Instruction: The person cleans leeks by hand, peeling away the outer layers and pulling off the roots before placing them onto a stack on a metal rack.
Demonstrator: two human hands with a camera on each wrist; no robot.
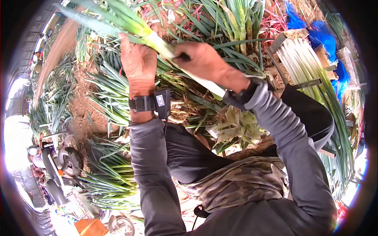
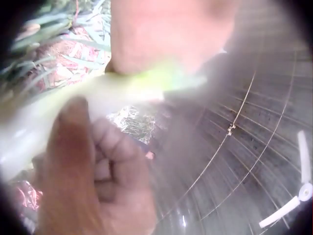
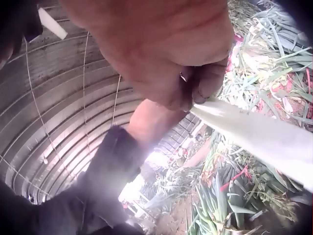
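Observation:
A long green onion (image 1: 157,42) slants across the head view, with green leaves at the upper left and a white shank running down to the right. My left hand (image 1: 138,61) holds it where green meets white, the stalk passing between thumb and fingers. Lower on the shank, my right hand (image 1: 206,63) grips the stalk with curled fingers. In the right wrist view, the white shank (image 3: 254,132) extends from below the right hand (image 3: 171,58). The left wrist view is blurred; there the left hand (image 2: 166,34) is above the stalk and the right hand (image 2: 98,166) below it.
Heaps of green onions (image 1: 108,94) lie on the soil to the left, with more (image 1: 240,19) ahead. On the right, a metal rack (image 1: 303,83) holds a bundle of white-stemmed onions (image 1: 301,59). Peeled leaves (image 1: 236,128) pile between the legs. A motorbike (image 1: 63,165) stands at lower left.

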